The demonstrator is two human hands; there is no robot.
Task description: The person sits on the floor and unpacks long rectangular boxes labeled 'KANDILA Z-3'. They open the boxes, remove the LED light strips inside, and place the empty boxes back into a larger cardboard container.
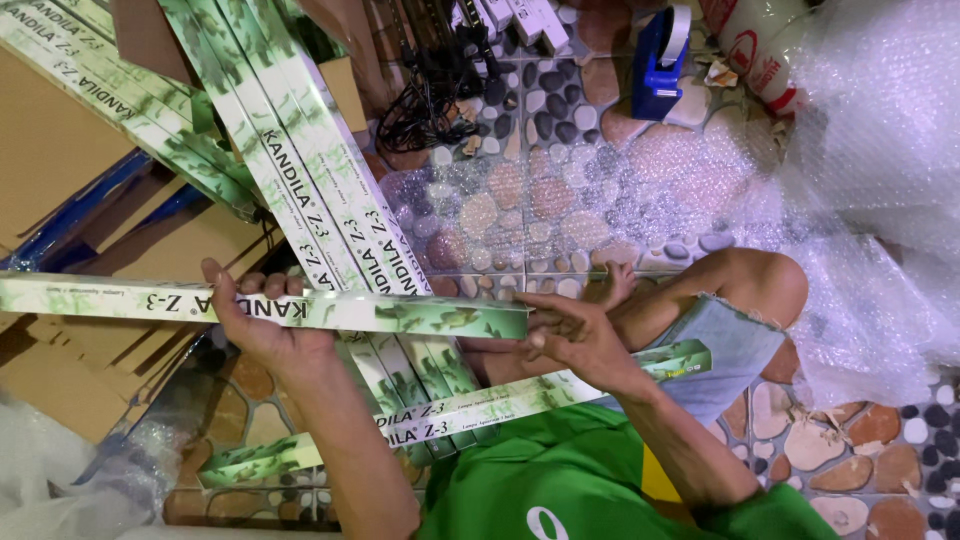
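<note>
A long green-and-white carton (300,308) lies crosswise at mid-frame, long axis left to right. The left hand (255,325) grips its middle from behind; the right hand (575,335), fingers loosely spread, touches its right end.

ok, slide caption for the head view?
Left hand grips a long green box; right hand at its end.

My long box (330,310), white with mottled green leaf print; my shirt (560,480) bright green; pebble-patterned floor (560,130) in brown, grey, white; blue tape dispenser (658,62).
</note>
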